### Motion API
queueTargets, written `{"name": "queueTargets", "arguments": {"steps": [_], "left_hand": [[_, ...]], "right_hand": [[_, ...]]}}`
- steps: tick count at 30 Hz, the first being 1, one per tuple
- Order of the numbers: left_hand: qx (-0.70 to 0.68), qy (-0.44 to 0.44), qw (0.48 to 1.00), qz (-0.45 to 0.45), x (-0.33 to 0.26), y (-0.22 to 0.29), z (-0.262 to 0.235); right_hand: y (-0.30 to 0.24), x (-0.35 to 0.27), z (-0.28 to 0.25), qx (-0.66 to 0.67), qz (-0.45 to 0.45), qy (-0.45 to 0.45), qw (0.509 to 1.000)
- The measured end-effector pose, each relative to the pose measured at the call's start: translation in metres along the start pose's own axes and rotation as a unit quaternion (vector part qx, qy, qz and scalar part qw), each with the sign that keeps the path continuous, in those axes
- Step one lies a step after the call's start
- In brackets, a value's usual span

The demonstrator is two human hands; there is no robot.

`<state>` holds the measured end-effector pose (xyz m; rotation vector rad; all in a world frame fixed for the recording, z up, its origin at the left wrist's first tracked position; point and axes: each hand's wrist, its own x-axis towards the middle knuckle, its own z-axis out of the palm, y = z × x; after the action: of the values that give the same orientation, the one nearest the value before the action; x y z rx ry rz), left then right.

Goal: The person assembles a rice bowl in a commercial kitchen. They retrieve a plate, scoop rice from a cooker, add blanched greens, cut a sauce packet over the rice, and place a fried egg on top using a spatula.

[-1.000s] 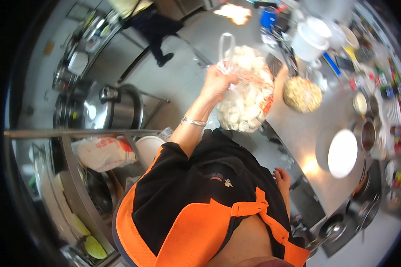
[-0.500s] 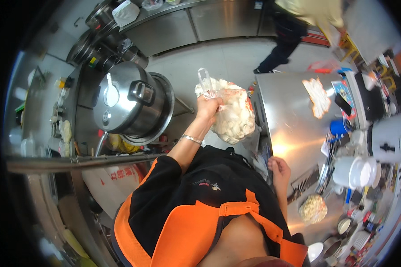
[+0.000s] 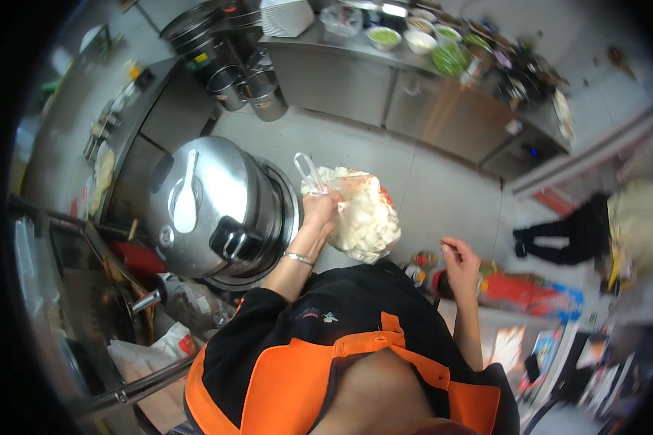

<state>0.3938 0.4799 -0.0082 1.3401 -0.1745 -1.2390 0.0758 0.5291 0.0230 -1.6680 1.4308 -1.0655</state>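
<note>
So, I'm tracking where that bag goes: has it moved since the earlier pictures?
Yes. The bag has moved toward the steel pot: the gap between them in view is now much narrower.

Black short-sleeved shirt [image 3: 366, 291], broad orange collar [image 3: 286, 377], orange shoulder band [image 3: 209, 391], small chest emblem [image 3: 329, 317], silver bracelet [image 3: 299, 258]

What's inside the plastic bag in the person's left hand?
Pale, chunky pieces show through the clear plastic bag, packed together; what they are I cannot tell. A reddish patch and the left hand cover part of it, and pieces deeper inside are hidden by outer ones.
</note>
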Motion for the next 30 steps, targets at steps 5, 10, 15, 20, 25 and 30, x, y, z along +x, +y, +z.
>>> {"name": "queueTargets", "arguments": {"steps": [5, 10, 15, 20, 25, 30], "left_hand": [[-0.052, 0.122, 0.99, 0.043, 0.09, 0.059, 0.03], [-0.176, 0.22, 0.954, 0.098, 0.185, 0.121, 0.01], [-0.246, 0.274, 0.923, 0.11, 0.286, 0.173, -0.027], [-0.281, 0.345, 0.891, 0.094, 0.373, 0.236, -0.047], [-0.349, 0.38, 0.851, 0.1, 0.431, 0.297, -0.093], [-0.381, 0.434, 0.806, 0.131, 0.477, 0.335, -0.15]], "right_hand": [[0.01, 0.184, 0.035, 0.05, 0.051, -0.086, 0.994], [-0.054, 0.35, 0.145, 0.025, -0.086, -0.259, 0.962], [-0.124, 0.454, 0.277, 0.04, -0.213, -0.341, 0.915], [-0.165, 0.534, 0.403, 0.037, -0.172, -0.425, 0.888], [-0.19, 0.604, 0.515, 0.041, -0.218, -0.497, 0.839], [-0.217, 0.654, 0.641, 0.02, -0.191, -0.57, 0.799]]}}
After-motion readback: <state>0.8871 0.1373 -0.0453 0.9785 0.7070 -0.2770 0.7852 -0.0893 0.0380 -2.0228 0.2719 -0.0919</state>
